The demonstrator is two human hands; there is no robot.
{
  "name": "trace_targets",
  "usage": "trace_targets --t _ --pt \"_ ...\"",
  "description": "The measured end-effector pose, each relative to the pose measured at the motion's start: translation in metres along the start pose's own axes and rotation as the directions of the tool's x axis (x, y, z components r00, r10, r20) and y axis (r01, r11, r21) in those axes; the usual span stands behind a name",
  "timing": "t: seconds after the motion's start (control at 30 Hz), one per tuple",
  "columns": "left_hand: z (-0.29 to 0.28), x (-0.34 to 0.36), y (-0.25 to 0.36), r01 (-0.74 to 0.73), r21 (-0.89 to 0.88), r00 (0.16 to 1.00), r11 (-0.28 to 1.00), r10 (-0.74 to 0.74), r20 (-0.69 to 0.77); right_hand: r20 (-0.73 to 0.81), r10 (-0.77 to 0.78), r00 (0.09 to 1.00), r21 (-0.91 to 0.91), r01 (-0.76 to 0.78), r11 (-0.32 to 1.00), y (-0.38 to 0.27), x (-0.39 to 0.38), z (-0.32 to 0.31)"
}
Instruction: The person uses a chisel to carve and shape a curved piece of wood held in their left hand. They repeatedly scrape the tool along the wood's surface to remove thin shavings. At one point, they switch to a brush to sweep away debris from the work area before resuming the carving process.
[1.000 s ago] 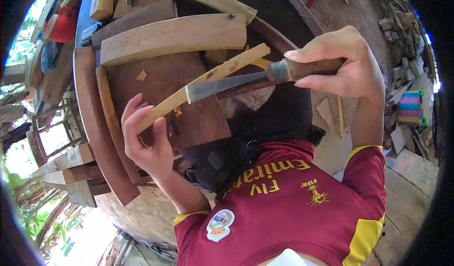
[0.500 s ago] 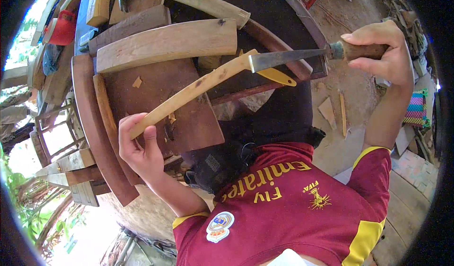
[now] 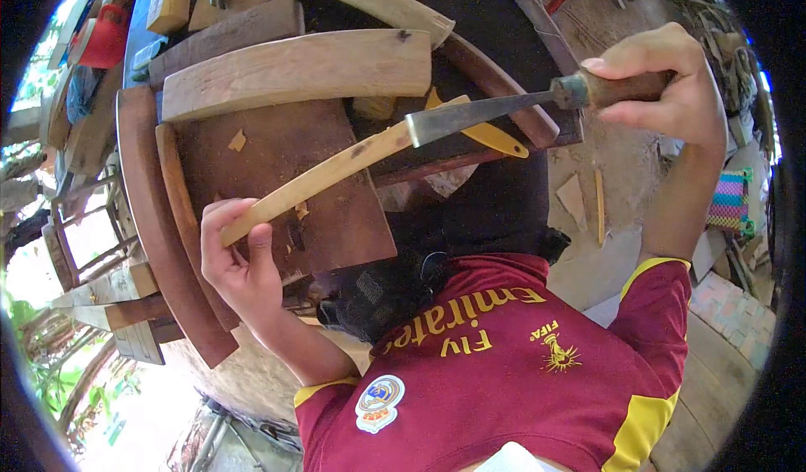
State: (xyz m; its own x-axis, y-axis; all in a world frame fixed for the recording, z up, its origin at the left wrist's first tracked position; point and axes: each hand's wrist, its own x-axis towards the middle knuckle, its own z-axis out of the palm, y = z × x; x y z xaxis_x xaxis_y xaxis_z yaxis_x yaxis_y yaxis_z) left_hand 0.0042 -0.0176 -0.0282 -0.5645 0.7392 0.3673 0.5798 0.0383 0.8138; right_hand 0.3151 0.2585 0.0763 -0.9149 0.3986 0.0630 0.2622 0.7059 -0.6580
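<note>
Workpiece: a pale, gently curved wooden strip (image 3: 323, 174), lying between the two hands and running diagonally from the lower left toward the upper right.

Left hand (image 3: 242, 254): closed on the strip's lower-left end, thumb on the near side, fingers on the far side. The rest of the strip extends from this grip toward the right hand, its free end well apart from that hand.

Right hand (image 3: 672, 86): gripping a chisel (image 3: 483, 114) by its wooden handle, thumb and forefinger on opposite sides. The blade points left, back toward the strip. Its broad tip overlaps the strip near the free end; whether the edge actually touches the wood cannot be told from this view.

Beneath: the strip passes over a brown board (image 3: 340, 229), in view below it and apparently not resting on it. Small wood shavings (image 3: 238, 140) lie on the board. A wide curved light-wood block (image 3: 294, 73) lies along the board's far side; a long dark-brown curved piece (image 3: 159, 229) runs along its left, beside the left hand. A flat yellow piece (image 3: 499, 140) with a hole at one end shows behind the blade, partly covered by it.
</note>
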Motion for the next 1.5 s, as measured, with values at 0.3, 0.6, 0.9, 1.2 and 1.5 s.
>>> trace_targets --t 0.3,0.6,0.9,1.2,1.5 --pt "-0.002 0.001 -0.002 0.033 -0.031 0.999 0.999 -0.034 -0.003 0.058 -0.058 0.997 -0.154 0.066 0.986 -0.014 0.024 -0.002" --pt "-0.003 0.001 -0.006 0.024 -0.061 1.0 0.998 -0.023 0.018 0.05 -0.017 0.999 -0.374 0.034 0.927 -0.021 0.018 -0.007" --pt "-0.004 0.002 -0.004 -0.003 -0.041 1.0 0.999 0.004 0.015 0.122 -0.025 0.992 0.029 0.022 0.999 -0.026 0.045 0.025" --pt "-0.003 0.004 -0.004 -0.004 -0.06 1.0 0.998 0.005 0.021 0.049 -0.061 0.997 -0.205 0.069 0.976 -0.044 0.038 0.024" --pt "-0.004 0.001 -0.005 0.005 -0.066 1.0 0.998 -0.005 0.012 0.063 -0.07 0.996 -0.265 0.084 0.961 -0.056 0.039 0.022"
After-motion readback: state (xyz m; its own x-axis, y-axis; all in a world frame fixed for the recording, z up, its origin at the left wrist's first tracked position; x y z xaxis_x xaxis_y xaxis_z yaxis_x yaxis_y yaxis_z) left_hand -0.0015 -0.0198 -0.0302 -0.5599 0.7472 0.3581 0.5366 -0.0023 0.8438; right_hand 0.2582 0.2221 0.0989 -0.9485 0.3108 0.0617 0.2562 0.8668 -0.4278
